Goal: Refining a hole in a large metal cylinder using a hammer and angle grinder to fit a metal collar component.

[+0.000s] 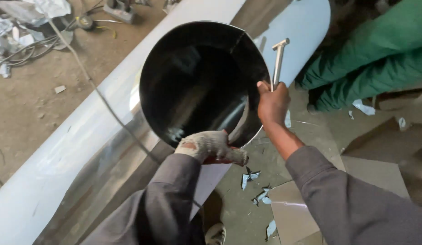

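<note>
A large sheet-metal pipe [202, 81] is seen end-on, its round open mouth facing up toward the camera and its long axis running away from the fingers toward the upper right. The thin rim is bare around most of its circle, and a seam shows at the top. The left hand [211, 146], in a worn knit glove, is closed on the lower rim, wrist bent, the grey sleeve rising from below. The right hand [273, 103], bare, is clenched around the handle of a hammer [279, 56] just outside the right rim; the hammer is held upright, head above the fingers. Below the fingers the floor [29, 118] is strewn with metal scraps [256, 186]. A flat metal sheet [61, 159] lies beneath the pipe.
</note>
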